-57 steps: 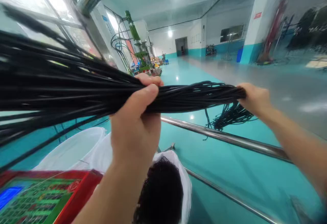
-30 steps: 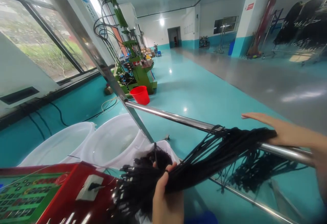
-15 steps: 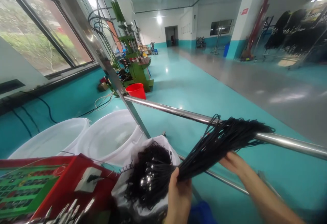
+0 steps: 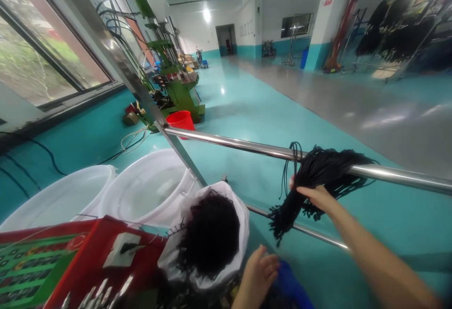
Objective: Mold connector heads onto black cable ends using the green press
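A thick bundle of black cords (image 4: 326,161) is draped over the upper metal rail (image 4: 243,144), its near end hanging below it. My right hand (image 4: 314,197) is closed around the hanging part of the bundle, just under the rail. Lower down, my left hand (image 4: 259,269) holds nothing; its fingers are loosely curled with the thumb apart. It is just right of a white-lined container (image 4: 243,215) filled with a tangled mass of black cords (image 4: 213,233).
A red tray (image 4: 81,257) with a green panel and metal tools (image 4: 102,295) stands at lower left. Two white tubs (image 4: 141,186) are behind it. A lower rail (image 4: 318,234) crosses under the upper one. A red bucket (image 4: 181,121) sits beside a green machine (image 4: 180,92).
My left hand has let go of the cords and moved down. The bundle's near end has swung from above the container to hang under the rail, with my right hand gripping it.
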### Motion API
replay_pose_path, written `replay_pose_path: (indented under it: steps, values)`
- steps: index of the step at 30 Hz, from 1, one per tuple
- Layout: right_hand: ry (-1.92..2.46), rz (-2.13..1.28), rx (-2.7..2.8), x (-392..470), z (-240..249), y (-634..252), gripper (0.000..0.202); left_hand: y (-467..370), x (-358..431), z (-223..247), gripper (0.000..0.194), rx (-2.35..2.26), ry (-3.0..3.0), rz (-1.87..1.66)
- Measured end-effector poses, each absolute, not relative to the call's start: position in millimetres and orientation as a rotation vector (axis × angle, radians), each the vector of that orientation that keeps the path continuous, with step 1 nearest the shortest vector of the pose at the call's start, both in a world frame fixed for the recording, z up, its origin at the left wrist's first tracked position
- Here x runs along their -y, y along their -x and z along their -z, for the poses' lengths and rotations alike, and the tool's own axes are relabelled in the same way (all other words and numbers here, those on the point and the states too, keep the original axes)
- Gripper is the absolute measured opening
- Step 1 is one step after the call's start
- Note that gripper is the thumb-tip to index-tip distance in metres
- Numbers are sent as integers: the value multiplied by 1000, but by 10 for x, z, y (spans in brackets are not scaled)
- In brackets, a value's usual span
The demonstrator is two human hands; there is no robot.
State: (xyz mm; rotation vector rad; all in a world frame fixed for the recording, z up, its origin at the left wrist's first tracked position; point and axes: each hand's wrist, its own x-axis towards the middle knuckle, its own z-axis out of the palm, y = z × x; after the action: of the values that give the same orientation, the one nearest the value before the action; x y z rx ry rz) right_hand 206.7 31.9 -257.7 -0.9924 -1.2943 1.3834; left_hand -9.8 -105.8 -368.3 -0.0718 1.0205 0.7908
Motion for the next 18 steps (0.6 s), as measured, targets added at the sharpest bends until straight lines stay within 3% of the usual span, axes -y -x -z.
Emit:
replay_pose_path:
  steps: [7,10,12,13,18]
  values:
    - [1792,-853,1866,37,2219,-2656,32,432,1282,3886,32,-1199,115,-881]
    - [2187,59,1896,317,1863,-2895,34,376,1352,3893,28,-1190,45,-887]
    - [2159,755,1880,375,1668,-3002,40,334,1403,3906,26,-1192,4,-880]
    - [2115,931,1943,354,1609,-3047,44,321,1432,3919,26,-1197,-13,-877]
    - [2292,905,2092,-6,1651,-3287,22,358,1613,4005,26,-1195,-15,-958]
